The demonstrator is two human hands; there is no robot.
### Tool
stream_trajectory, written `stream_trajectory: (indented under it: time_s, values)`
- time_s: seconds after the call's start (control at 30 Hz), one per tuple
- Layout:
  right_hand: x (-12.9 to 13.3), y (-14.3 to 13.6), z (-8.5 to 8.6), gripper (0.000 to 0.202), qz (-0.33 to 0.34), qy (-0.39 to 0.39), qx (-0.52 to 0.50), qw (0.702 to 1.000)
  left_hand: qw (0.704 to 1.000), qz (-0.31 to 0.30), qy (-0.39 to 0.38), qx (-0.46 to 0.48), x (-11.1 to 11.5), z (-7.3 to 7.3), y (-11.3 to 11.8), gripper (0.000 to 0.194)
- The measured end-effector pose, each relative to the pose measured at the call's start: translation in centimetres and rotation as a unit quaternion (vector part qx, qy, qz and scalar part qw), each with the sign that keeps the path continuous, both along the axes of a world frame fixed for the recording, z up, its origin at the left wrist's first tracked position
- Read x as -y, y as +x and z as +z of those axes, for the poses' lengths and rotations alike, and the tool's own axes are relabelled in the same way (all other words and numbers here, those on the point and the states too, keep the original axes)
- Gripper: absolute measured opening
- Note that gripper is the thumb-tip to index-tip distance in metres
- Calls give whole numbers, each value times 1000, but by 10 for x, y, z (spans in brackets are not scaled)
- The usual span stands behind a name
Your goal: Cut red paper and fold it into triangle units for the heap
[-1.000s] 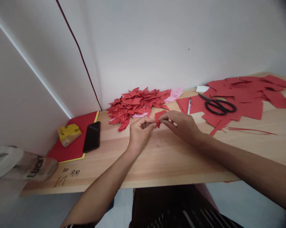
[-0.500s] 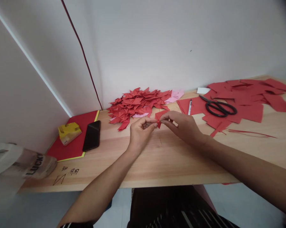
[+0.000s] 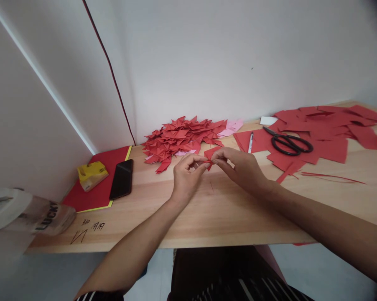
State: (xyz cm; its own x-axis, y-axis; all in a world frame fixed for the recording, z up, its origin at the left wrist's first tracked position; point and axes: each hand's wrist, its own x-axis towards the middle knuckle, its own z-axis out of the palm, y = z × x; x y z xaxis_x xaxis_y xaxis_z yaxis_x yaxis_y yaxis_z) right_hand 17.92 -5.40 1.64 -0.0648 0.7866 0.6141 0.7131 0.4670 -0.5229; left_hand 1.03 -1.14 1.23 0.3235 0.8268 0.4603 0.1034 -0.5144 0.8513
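Between my fingertips is a small folded piece of red paper (image 3: 209, 154), held just above the wooden table. My left hand (image 3: 188, 172) pinches its left side between thumb and fingers. From the right, my right hand (image 3: 241, 166) pinches the same paper, its fingertips close to those of the left. The fingers cover much of the paper, so its exact folds are hidden. Just behind my hands lies a heap of folded red paper shapes (image 3: 182, 136), with a few pink pieces (image 3: 234, 126) among them and beside it.
To the right, black-handled scissors (image 3: 289, 143) and a white marker (image 3: 250, 142) lie on or by loose red paper sheets (image 3: 328, 125). At left are a phone (image 3: 121, 179), a yellow box (image 3: 92, 174), a red folder (image 3: 82, 200) and a plastic cup (image 3: 52, 215).
My fingertips have shifted slightly on the red paper, and its front part now looks narrower, pressed between them. Both hands keep their grip; nothing else has moved.
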Motion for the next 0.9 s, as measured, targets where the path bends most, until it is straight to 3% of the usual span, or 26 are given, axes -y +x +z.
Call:
stream_trajectory:
  time_s: [0.4,0.9]
  values:
    - [-2,-2,-8,7,18,-8,-56,998,993,21,114,-23,3,2,-3,7]
    - [-2,0,-6,11,34,-36,-66,997,998,11,59,0,0,2,-3,12]
